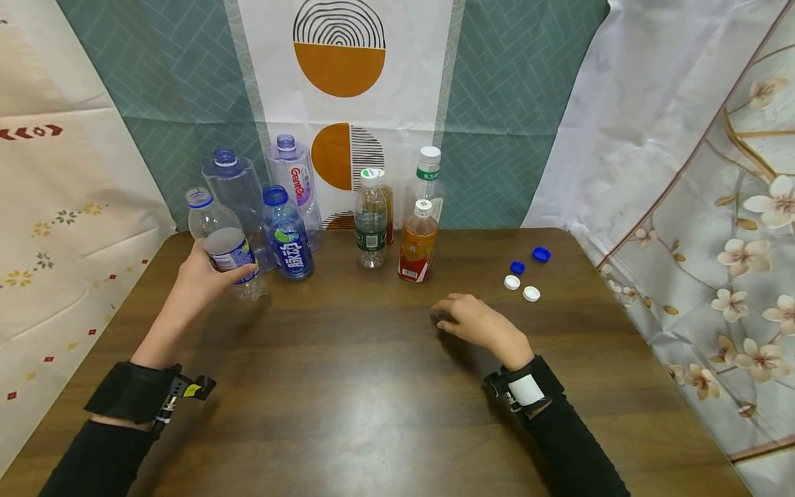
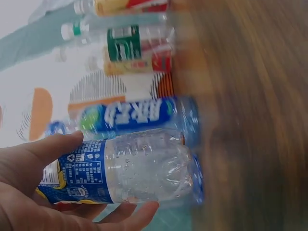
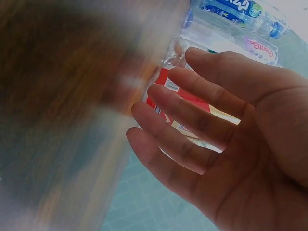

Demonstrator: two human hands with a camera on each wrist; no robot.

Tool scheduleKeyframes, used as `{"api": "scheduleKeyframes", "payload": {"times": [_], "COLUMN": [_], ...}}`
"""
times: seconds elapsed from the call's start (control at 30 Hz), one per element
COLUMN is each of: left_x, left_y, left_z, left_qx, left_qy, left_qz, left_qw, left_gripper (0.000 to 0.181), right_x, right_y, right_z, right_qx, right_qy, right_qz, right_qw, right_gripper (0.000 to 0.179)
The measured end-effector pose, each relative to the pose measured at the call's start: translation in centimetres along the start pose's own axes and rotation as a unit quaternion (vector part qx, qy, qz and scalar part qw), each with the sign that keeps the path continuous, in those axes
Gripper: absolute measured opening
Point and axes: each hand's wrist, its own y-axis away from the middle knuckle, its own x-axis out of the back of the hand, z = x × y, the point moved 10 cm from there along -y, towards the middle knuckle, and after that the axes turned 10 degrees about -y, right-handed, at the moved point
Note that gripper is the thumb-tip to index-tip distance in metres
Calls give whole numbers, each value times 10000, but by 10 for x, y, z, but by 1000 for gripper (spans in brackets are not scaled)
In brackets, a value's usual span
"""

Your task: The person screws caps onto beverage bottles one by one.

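Head cam high, forward-down over tabletop (image 1: 348, 386), sideways-rolled wrist cams close on left hand (image 1: 203, 275), right hand (image 1: 477, 323), all sharing blue bottle (image 1: 289, 247).

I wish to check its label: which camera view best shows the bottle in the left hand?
Left wrist: the held bottle shows close, its label print visible. Head shows it smaller, but includes its neck; right wrist: I cannot identify it.

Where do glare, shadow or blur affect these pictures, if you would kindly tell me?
Head view: mostly sharp, with pale glare on the near part of the table and soft shadow beside the right grip; left wrist view: table streaked with blur, held bottle clearer than the green-labelled bottle; right wrist view: table smeared, right grip fairly clear.
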Motion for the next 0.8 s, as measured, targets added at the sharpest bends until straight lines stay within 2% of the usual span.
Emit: {"api": "scheduleKeyframes", "payload": {"times": [0.37, 0.47, 0.57, 0.7, 0.8], "left_x": [-23, -34, -54, -86, -107], "left_y": [16, 20, 24, 27, 29], "left_z": [49, 61, 73, 91, 107], "left_qx": [-500, -599, -657, -798, -990], "left_qy": [86, 152, 191, 493, 766], "left_qz": [-369, -503, -727, -1081, -1219], "left_qw": [9980, 9968, 9950, 9897, 9846], "left_gripper": [95, 92, 90, 87, 85], "right_x": [-1, -1, -1, -2, -3], "right_y": [0, 0, 0, 0, -1], "right_z": [-3, -4, -5, -6, -7], "right_qx": [-7, 4, 8, 20, 38], "right_qy": [-6, 17, 46, 36, 3], "right_qz": [-51, -67, -76, -59, -60], "right_qw": [10000, 10000, 10000, 10000, 10000], "right_gripper": [34, 34, 33, 33, 33]}}
